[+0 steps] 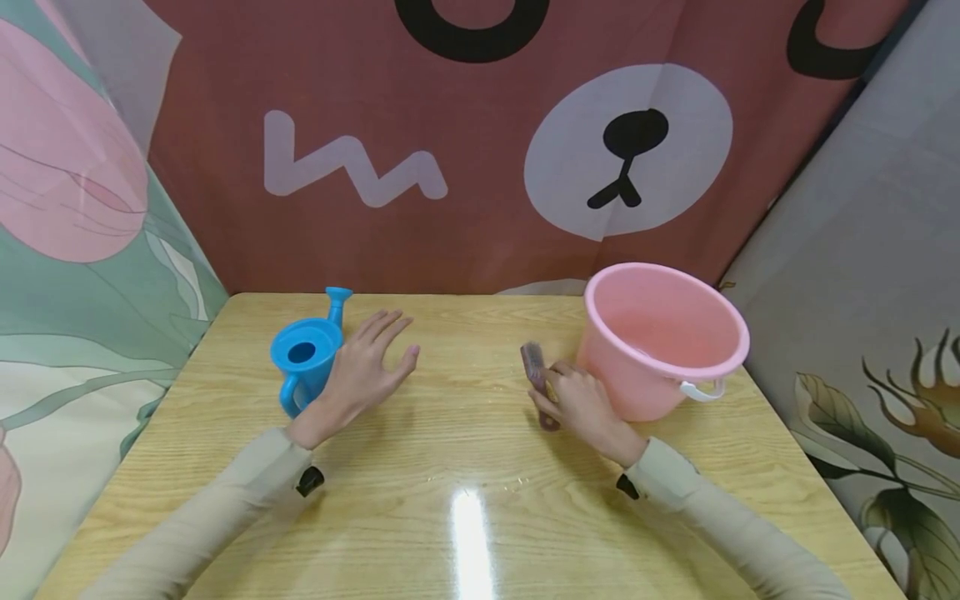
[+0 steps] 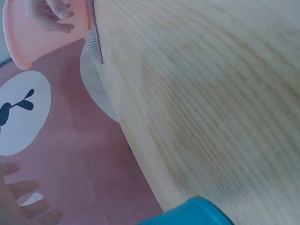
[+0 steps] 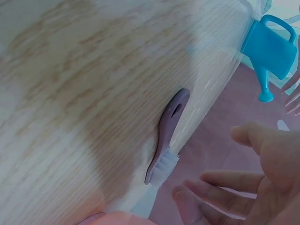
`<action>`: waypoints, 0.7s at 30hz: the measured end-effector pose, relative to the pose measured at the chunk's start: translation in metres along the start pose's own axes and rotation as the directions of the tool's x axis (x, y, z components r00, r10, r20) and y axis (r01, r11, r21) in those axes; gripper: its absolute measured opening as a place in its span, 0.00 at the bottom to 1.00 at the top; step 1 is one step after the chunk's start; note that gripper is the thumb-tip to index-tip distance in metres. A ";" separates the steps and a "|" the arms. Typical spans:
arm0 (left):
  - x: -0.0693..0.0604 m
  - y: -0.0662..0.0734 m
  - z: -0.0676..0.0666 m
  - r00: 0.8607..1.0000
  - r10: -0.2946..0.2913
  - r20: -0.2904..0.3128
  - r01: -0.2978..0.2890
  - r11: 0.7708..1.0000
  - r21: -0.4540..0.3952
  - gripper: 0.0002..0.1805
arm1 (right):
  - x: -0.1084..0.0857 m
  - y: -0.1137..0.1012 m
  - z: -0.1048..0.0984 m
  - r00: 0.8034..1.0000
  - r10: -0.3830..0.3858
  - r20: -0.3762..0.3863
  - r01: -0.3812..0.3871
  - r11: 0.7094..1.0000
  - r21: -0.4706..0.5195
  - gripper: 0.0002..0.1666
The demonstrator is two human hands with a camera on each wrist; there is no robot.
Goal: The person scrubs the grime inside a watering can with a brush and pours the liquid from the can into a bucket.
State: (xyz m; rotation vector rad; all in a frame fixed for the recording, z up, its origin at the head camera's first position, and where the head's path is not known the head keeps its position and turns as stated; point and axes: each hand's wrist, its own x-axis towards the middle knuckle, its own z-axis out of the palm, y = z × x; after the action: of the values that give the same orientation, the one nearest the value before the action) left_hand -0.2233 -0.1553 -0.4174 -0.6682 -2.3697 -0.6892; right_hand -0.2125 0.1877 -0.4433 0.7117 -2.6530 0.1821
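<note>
Bear-print cloth (image 1: 480, 242) hangs behind a wooden table (image 1: 420, 517); the left hand (image 1: 363, 367) has its fingers spread, with a blue watering can (image 1: 318, 379) just to its left; the right hand (image 1: 585, 408), fingers loosely bent and unclasped, hovers by a brush (image 1: 536, 375) lying on the table; a pink bucket (image 1: 630, 392) stands just right of that hand.

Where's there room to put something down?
The wood-grain table is bare in the middle, between the left hand and the purplish brush, and in front, between the beige sleeves. It's crowded left, around the blue plastic watering can beside that hand, and right, where the brush, right hand and round pink bucket bunch together.
</note>
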 end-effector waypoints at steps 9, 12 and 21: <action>0.004 0.000 -0.003 0.994 0.038 -0.098 -0.041 0.999 -0.028 0.24 | -0.002 0.001 0.002 0.993 0.072 0.096 -0.068 0.997 -0.038 0.18; 0.004 0.001 -0.004 0.994 0.043 -0.105 -0.048 0.998 -0.044 0.24 | -0.001 0.001 0.003 0.989 0.093 0.117 -0.091 0.996 -0.022 0.19; 0.003 0.000 -0.009 0.987 0.066 -0.144 -0.072 0.997 -0.038 0.23 | 0.002 0.001 0.004 0.979 0.118 0.169 -0.117 0.993 -0.017 0.22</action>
State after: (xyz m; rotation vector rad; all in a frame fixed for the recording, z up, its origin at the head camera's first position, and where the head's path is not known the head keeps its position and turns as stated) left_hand -0.2218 -0.1598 -0.4097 -0.6924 -2.1965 -0.7343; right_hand -0.2156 0.1870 -0.4464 0.5918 -2.8591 0.1498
